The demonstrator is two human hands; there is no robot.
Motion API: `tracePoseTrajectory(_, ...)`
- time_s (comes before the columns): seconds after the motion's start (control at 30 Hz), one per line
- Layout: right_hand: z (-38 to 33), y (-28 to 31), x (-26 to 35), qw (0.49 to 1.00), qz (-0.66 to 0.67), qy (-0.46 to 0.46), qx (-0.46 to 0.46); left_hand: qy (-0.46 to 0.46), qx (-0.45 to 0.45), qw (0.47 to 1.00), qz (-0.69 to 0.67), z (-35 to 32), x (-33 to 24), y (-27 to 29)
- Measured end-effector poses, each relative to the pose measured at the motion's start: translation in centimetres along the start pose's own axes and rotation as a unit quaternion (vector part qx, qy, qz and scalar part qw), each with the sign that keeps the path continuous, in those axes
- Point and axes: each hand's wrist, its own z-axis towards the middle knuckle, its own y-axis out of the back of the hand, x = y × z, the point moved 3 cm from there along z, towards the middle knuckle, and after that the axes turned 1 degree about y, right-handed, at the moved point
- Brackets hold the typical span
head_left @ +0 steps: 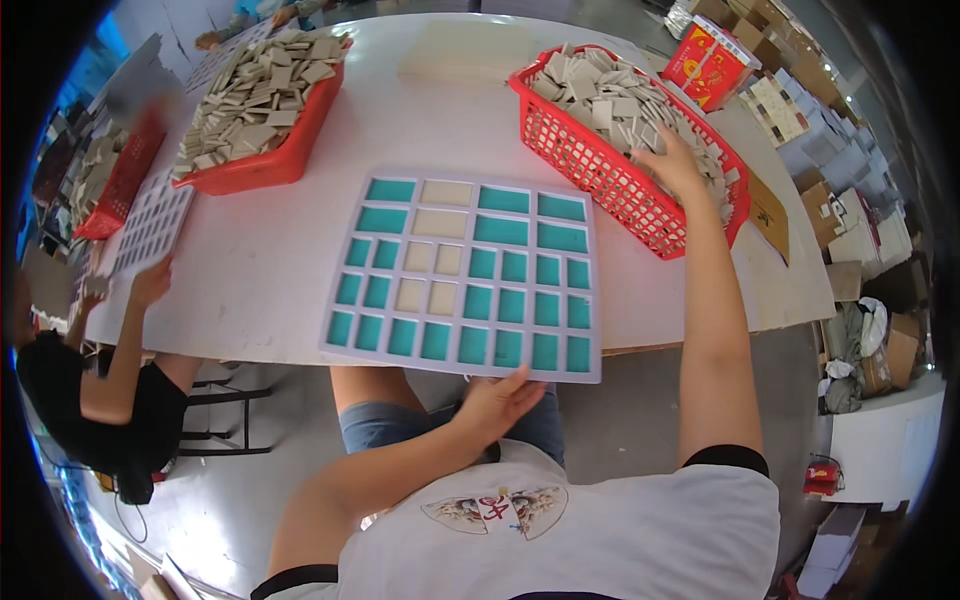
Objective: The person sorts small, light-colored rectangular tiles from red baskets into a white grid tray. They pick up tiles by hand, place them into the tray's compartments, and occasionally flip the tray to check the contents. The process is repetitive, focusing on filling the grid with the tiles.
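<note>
The loose pale tiles (600, 100) lie heaped in a red basket (590, 170), long axis ten-to-four, between one and two o'clock from the compartmented tray (594, 345). The right hand (675, 165) is nearer, fingers spread, no tile visibly grasped; most tiles lie toward eleven o'clock. The left hand (497, 405) meets the tray's six-o'clock rim; its grip cannot be confirmed.

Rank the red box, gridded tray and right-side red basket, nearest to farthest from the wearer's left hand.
1. Gridded tray: near edge at the left hand.
2. Red basket: right of the tray.
3. Red box: upper right, beyond the basket.
</note>
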Motion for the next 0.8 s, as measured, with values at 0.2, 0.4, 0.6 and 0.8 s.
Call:
tracePoseTrajectory(0.2, 1.0, 0.4, 0.6, 0.993, -0.105, -0.039, -0.040, 0.343, 0.152, 0.889, 0.262, -0.7, 3.3, -3.2)
tracePoseTrajectory(0.4, 1.0, 2.4, -0.2, 0.986, -0.162, -0.017, -0.046, 0.064, 0.113, 0.899, 0.418, -1.2, -12.3, -9.2)
tracePoseTrajectory(0.6, -0.6, 3.8, -1.4, 0.959, 0.033, -0.002, -0.282, -0.349, 0.007, 0.668, 0.657, 8.0, -25.4, -21.1)
tracePoseTrajectory(0.8, -3.5, 4.5, -6.2, 0.936, 0.277, -0.135, -0.169, -0.544, 0.050, 0.420, 0.725, 20.4, -23.9, -30.5)
